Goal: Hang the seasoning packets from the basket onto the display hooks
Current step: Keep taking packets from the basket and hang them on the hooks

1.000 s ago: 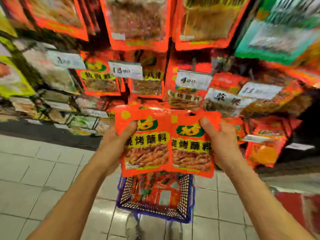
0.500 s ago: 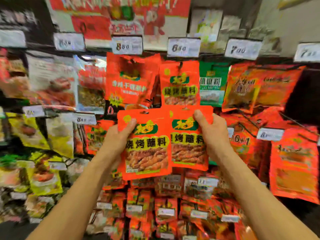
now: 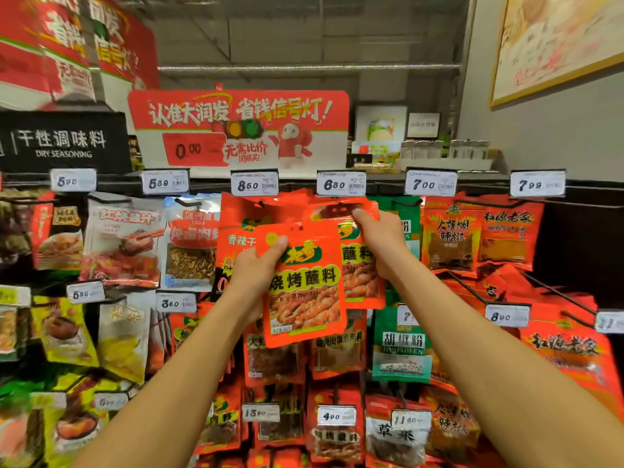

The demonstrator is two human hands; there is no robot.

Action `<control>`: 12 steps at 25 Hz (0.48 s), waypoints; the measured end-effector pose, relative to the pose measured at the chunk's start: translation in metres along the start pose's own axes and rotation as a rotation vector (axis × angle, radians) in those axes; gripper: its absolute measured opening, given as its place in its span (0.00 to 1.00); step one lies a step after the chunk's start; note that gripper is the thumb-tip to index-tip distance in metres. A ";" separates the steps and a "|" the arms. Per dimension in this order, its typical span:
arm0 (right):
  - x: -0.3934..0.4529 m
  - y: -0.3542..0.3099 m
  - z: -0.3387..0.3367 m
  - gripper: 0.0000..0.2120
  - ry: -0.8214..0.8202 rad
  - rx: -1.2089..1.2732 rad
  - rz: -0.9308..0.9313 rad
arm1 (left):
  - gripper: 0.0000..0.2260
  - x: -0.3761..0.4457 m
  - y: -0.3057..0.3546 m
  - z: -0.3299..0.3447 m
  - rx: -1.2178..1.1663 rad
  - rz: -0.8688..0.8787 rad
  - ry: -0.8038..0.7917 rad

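A red and white promotional sign (image 3: 238, 128) with a traffic-light picture and a "0.00" panel stands above the rack; left of it a black board (image 3: 62, 143) reads "DRY SEASONING"; further left hangs a blurred red banner (image 3: 67, 45); white price tags line the top rail, among them 8.50 (image 3: 254, 184), 6.80 (image 3: 341, 184), 7.00 (image 3: 430, 184) and 7.99 (image 3: 537, 184); a framed poster (image 3: 553, 42) hangs on the grey wall at the right; small jars (image 3: 442, 149) sit on the top shelf.
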State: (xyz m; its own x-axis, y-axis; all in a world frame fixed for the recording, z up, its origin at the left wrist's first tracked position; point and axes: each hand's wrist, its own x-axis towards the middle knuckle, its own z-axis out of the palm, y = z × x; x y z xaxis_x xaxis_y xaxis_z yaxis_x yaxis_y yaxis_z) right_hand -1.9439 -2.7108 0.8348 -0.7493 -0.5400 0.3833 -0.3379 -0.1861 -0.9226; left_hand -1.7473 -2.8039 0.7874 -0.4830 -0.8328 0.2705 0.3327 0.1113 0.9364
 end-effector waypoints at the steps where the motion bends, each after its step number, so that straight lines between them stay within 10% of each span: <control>1: 0.002 -0.001 0.000 0.11 0.008 -0.010 -0.002 | 0.11 0.001 0.001 0.001 0.009 0.008 -0.005; 12: 0.018 0.005 0.003 0.21 0.026 -0.041 0.083 | 0.11 0.015 0.008 0.026 0.051 0.035 -0.034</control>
State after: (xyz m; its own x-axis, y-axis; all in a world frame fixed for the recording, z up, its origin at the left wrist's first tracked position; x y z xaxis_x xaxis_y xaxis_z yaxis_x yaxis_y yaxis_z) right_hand -1.9570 -2.7239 0.8371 -0.7900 -0.5305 0.3074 -0.2972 -0.1073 -0.9488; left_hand -1.7731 -2.8016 0.8046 -0.4989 -0.8093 0.3101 0.3090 0.1682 0.9361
